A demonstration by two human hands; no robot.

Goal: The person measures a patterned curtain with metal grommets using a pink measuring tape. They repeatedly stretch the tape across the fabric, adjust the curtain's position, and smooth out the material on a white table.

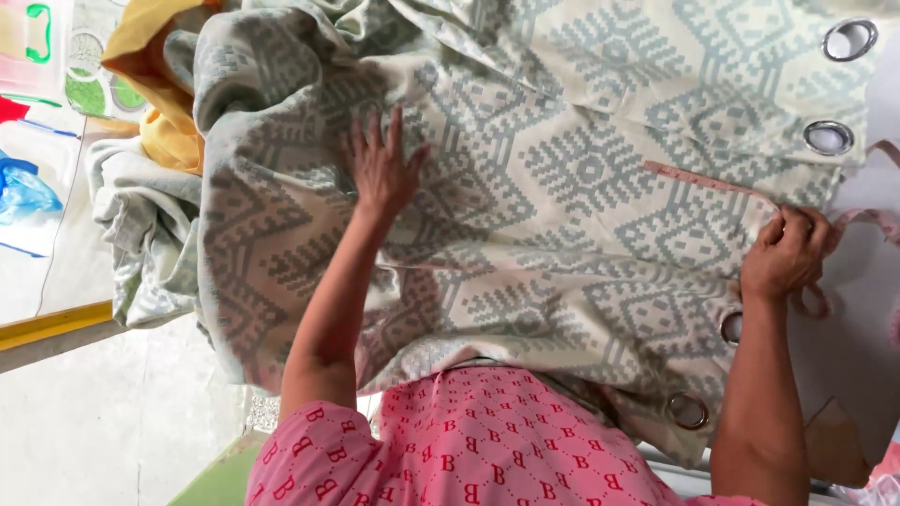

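the patterned eyelet curtain (581,187) lies spread over the table. the left hand (382,169), fingers spread flat, presses its middle to keep it smooth. the right hand (786,253), at its eyelet edge, pinches a pink measuring tape (703,180) laid across the curtain.

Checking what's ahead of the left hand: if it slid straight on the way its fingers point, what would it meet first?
The left hand lies flat on the patterned curtain, fingers pointing away from the person. Straight on, it would probably meet the bunched curtain folds first; depth is unclear.
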